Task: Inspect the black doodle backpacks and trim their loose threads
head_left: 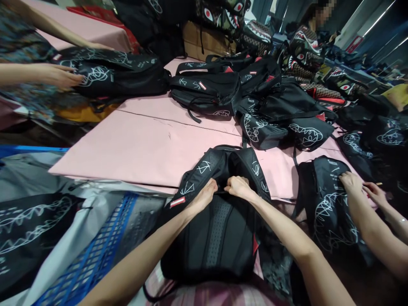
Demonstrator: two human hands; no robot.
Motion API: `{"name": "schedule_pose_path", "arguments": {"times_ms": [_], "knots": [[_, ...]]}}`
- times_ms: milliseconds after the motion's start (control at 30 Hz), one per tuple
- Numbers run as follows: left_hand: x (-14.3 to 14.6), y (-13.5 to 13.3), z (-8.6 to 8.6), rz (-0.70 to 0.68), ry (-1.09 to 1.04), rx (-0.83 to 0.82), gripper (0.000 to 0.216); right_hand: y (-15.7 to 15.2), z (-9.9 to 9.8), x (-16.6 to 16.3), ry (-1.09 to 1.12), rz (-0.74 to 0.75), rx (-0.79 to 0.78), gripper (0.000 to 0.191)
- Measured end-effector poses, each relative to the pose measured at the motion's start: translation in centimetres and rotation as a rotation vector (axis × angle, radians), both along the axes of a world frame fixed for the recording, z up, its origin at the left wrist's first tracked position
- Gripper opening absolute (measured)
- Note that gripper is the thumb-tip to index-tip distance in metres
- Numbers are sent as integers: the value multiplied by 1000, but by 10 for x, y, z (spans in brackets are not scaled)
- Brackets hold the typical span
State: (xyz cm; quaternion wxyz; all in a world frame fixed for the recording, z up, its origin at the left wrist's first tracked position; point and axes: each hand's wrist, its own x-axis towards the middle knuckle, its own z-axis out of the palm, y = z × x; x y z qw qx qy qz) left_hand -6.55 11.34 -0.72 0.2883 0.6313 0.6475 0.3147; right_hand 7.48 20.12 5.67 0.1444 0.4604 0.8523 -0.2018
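Observation:
A black backpack (219,238) rests against my lap and the table edge with its padded back panel facing me. Its two shoulder straps (202,168) carry white line drawings and lie out over the pink table. My left hand (205,196) is closed at the upper edge of the back panel, between the straps. Close beside it, my right hand (238,187) pinches the same edge, knuckles turned up. A small dark part between the two hands is too hidden to name. One strap bears a red and white label (177,202).
Black backpacks (207,91) with white drawings lie across the pink table (127,153). At right, another person's hands work on a backpack (328,199); at left, someone handles another backpack (127,76). A blue plastic crate (92,255) stands low left, beside another black bag (32,229).

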Motion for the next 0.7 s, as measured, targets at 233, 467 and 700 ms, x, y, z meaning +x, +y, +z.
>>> {"name": "schedule_pose_path", "arguments": {"times_ms": [233,467,700], "knots": [[-1,4,1,0,42,16,13,4,-4,7,121,-130,-20,33],[0,4,-7,6,79,30,13,7,2,16,81,-128,-23,16],[1,3,-19,9,117,36,12,0,-9,7,91,-116,-22,16]]}}
